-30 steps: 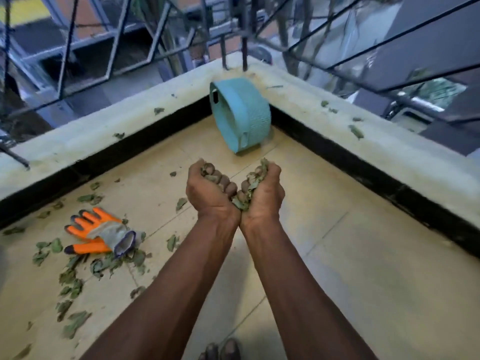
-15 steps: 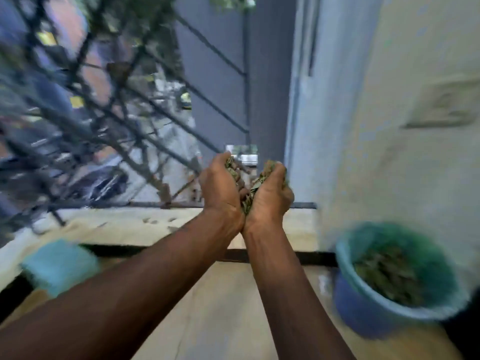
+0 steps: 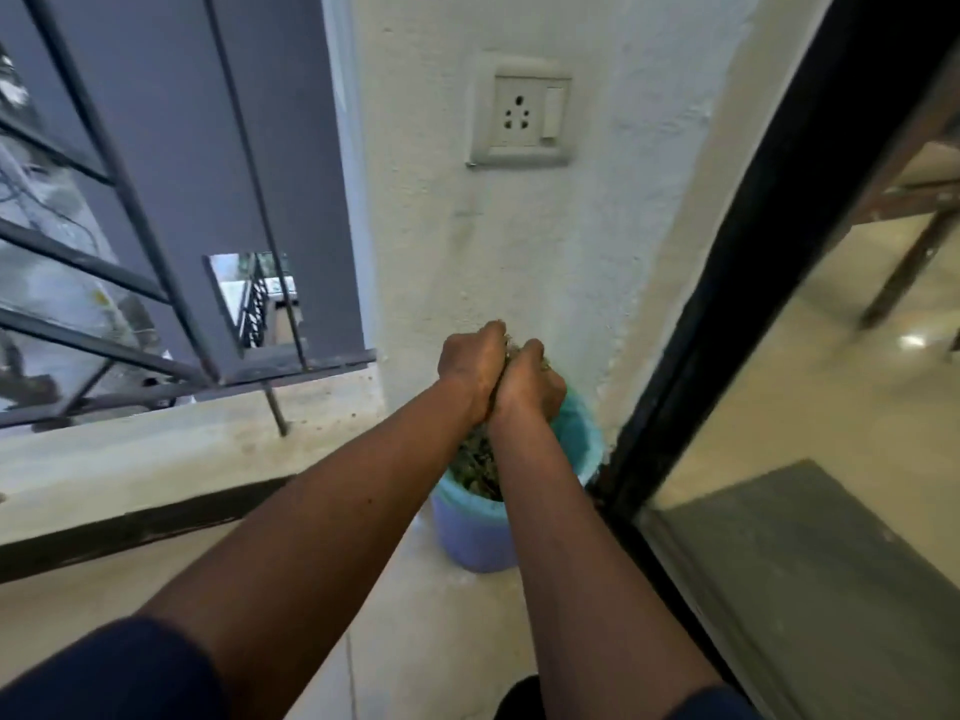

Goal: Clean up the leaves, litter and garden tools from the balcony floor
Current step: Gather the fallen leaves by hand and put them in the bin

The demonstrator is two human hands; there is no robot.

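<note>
Head view: left hand [image 3: 470,363] and right hand [image 3: 530,384], pressed side by side, clasp dry green leaves [image 3: 514,349] in curled fingers above the leaf-filled round blue plastic bucket [image 3: 467,532] at their 6 o'clock.

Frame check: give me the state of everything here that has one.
left hand: cupped, holding leaves over the bucket
right hand: cupped against the left, holding the same leaves
bucket: upright on floor, partly filled with leaves
wall socket: nothing plugged in

The left hand [image 3: 470,363] and right hand [image 3: 530,389] have carried the leaves [image 3: 513,349] across to just above the bucket [image 3: 470,535]
</note>
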